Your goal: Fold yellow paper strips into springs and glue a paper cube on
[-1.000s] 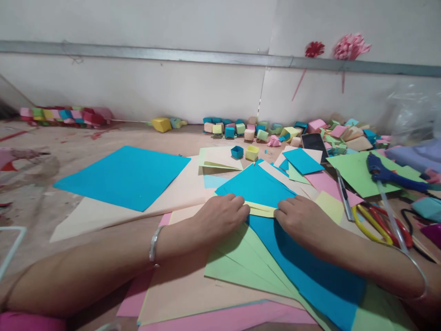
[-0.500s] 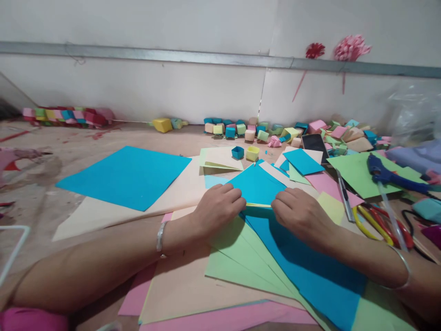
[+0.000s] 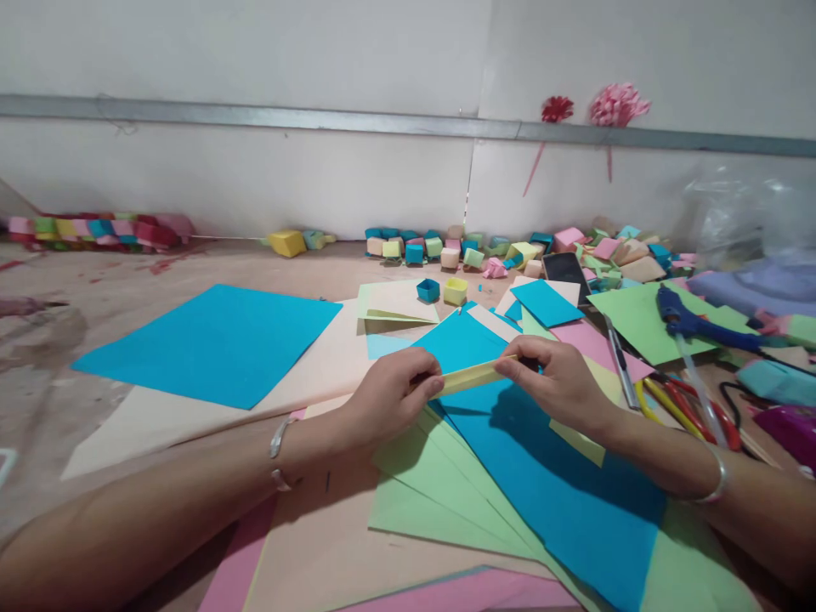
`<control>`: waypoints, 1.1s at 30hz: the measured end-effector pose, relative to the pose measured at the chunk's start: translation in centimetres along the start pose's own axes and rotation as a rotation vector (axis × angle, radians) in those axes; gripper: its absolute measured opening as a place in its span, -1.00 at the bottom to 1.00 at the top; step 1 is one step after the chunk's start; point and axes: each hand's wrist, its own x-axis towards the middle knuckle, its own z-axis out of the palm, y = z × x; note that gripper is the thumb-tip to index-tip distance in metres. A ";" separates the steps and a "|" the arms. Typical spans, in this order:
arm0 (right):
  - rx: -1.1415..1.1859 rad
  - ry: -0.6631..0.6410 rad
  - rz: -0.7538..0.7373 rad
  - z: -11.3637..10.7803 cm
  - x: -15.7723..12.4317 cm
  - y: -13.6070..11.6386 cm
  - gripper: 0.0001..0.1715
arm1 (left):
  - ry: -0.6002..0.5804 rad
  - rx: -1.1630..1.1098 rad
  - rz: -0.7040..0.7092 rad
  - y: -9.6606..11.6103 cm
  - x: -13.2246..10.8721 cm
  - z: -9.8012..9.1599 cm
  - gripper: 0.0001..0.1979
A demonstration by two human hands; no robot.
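Note:
A narrow folded strip of yellow paper [image 3: 473,379] is stretched between my hands, above the blue sheets. My left hand [image 3: 396,393] pinches its left end between thumb and fingers. The right end is in the pinch of my right hand [image 3: 556,381]. Beneath lies a large blue sheet [image 3: 574,501], shadowed by my right hand, with green sheets [image 3: 439,493] fanned out to its left. A small yellow piece of paper [image 3: 579,442] shows under my right wrist. Just beyond my hands stand a little blue paper box [image 3: 427,291] and a yellow one [image 3: 455,291].
A blue sheet [image 3: 217,348] lies at left on cream paper. To the right are a blue glue gun [image 3: 682,314], a utility knife [image 3: 620,361] and red-and-yellow-handled tools [image 3: 679,408]. Small paper boxes [image 3: 414,251] line the wall, with a dark phone-like object [image 3: 566,270] near them.
Both hands have lifted and turned, so the yellow strip now shows its face between them. The small yellow piece under my right wrist has come into view. The camera view has shifted slightly.

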 end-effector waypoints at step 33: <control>0.171 0.008 0.017 0.1 -0.3 -0.3 -0.78 | -0.106 -0.163 -0.051 0.8 0.0 -0.5 -0.79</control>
